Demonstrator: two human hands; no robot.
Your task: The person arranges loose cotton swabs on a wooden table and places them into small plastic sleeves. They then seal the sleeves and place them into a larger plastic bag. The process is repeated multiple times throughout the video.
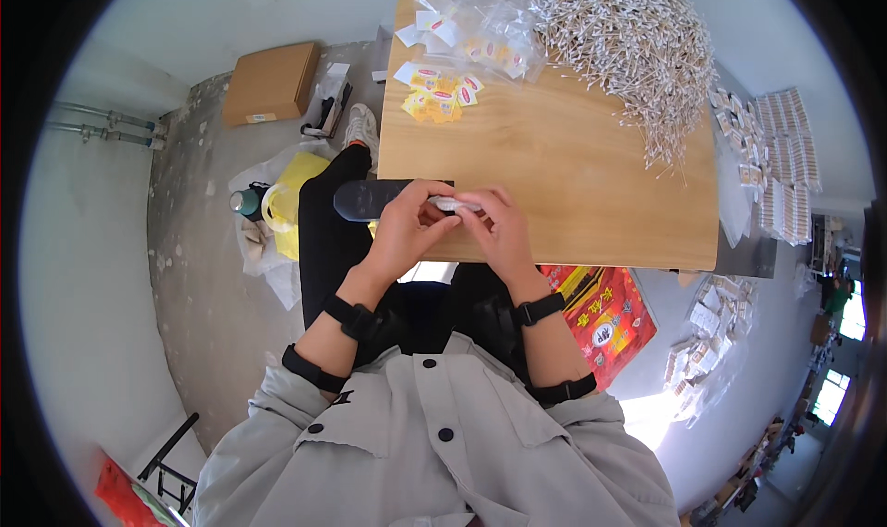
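Observation:
Over the near edge of the wooden table (554, 162), my left hand (407, 224) and my right hand (502, 230) meet, fingers curled and closed. Pinched between them is a small white bundle (451, 204), possibly cotton swabs; the fingers cover much of it. A dark, round-ended flat object (358, 200) juts past the table's left side, partly behind my left hand. Farther off on the tabletop lies a big loose heap of cotton swabs (628, 37). Yellow and white printed cards (434, 93) lie at the far left, beside clear plastic bags (499, 33).
Stacked packs of swabs (785, 148) stand right of the table, with more packs (707, 333) in plastic nearer me. A red printed sack (605, 319) lies below the table edge. On the left floor are a cardboard box (270, 84), a yellow bag (291, 199) and a bottle (244, 202).

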